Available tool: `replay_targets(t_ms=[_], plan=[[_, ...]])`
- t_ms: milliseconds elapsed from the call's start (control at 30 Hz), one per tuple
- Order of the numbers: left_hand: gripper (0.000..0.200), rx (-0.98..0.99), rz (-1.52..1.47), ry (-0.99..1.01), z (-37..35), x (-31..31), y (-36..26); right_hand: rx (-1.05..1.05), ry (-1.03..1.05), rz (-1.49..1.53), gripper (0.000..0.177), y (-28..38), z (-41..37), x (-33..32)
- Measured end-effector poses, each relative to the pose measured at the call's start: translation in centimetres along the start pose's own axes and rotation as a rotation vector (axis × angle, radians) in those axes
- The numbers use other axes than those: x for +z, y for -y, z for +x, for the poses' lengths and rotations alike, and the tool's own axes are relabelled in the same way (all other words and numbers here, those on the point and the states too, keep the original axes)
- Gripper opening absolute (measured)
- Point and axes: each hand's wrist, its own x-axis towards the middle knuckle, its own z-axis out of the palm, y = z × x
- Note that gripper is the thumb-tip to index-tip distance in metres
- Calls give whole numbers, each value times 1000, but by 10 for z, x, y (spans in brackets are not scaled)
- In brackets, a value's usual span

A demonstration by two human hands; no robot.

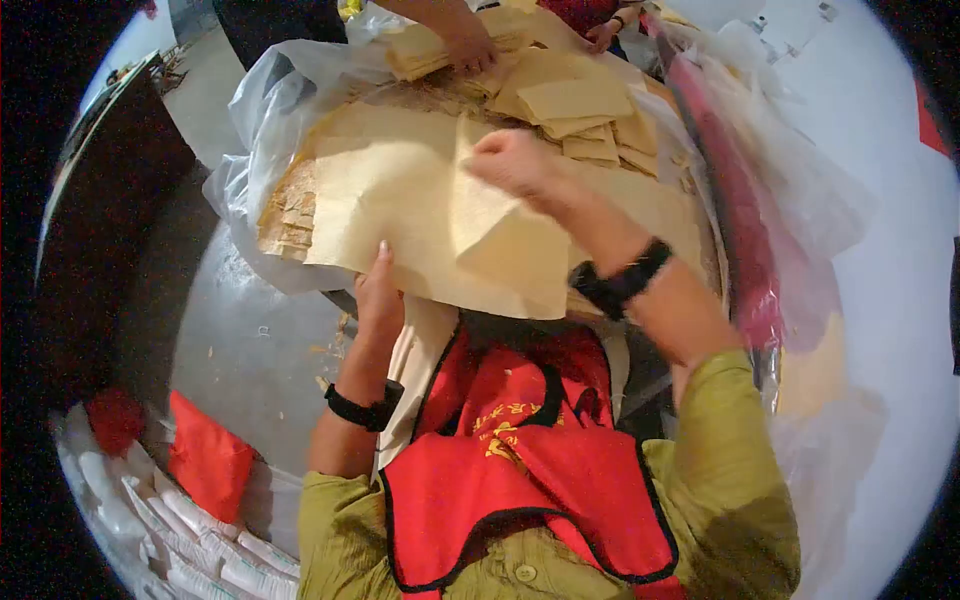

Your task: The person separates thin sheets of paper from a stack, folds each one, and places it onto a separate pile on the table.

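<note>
A wide pale-yellow sheet [385, 190], thin and paper-like, lies across the table in front of me. My left hand [378, 295] grips its near edge, with the thumb on top and the fingers hidden underneath. A fold [490, 215] stands up in the middle of the sheet. Over that fold is my right hand [515, 165], its fingers curled closed and slightly blurred; whether they pinch the sheet is hidden. Just beyond, smaller folded yellow sheets [575, 100] lie in a loose pile.
Across the table, another person's hand [470, 45] rests on folded sheets, and a second person's hand [602, 36] is farther right. Clear plastic [265, 120] drapes the table's left side. Pink plastic [725, 180] runs along the right. White packages [200, 555] lie at lower left.
</note>
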Motion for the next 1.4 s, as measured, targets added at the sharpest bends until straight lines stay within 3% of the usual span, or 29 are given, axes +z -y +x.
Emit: replay_targets(t_ms=[100, 133, 200, 300, 400, 500, 533, 633, 667, 767, 867, 967, 1033, 1067, 1133, 1167, 1233, 1333, 1400], plan=[[38, -62, 222, 93, 0, -8, -6, 13, 75, 50, 25, -8, 12, 54], [39, -46, 127, 66, -1, -7, -8, 15, 101, 1, 28, -9, 11, 58], [42, -15, -60, 14, -5, 3, -9, 23, 149, -95, 33, -14, 8, 59], [44, 67, -171, 48, -11, 14, -7, 117, 182, 231, 43, -16, -24, 32], [45, 133, -5, 123, -3, 0, 6, -30, 244, 197, 49, -40, -33, 18], [44, 110, -22, 145, 6, -8, 9, -349, 209, -164, 50, -57, -26, 47], [44, 131, 10, 144, 6, -7, 8, -457, 158, -320, 43, -51, -35, 56], [41, 321, 238, 101, 2, 1, 4, -544, 362, -519, 38, -23, -48, 53], [40, 375, 282, 80, 6, -2, 11, -494, 327, -474, 32, -32, -48, 56], [37, 363, 241, 51, 12, -1, 15, -404, 400, -487, 31, -44, -55, 52], [33, 289, 158, 7, 10, 2, 17, -505, 141, -467, 34, -62, -75, 36], [29, 310, 127, -39, 5, 10, 18, -284, -104, -404, 43, -67, -97, -9], [27, 356, 82, -28, 6, 15, 22, -380, -220, -571, 50, -89, -108, -21], [27, 373, 194, -65, 10, 17, 25, -427, -281, -656, 53, -98, -110, -23], [27, 408, 417, -140, 17, 25, 29, -404, -113, -769, 57, -105, -113, -18], [29, 550, 508, -109, 15, 28, 27, -392, -24, -821, 59, -104, -115, -14], [33, 840, 694, -47, 8, 35, 22, -389, -47, -794, 58, -106, -119, -9], [42, 905, 1296, 279, 2, 37, 8, -383, -63, -759, 54, -104, -120, -8], [45, 1093, 1424, 500, -8, 50, 4, -426, -90, -765, 50, -107, -121, -9]])
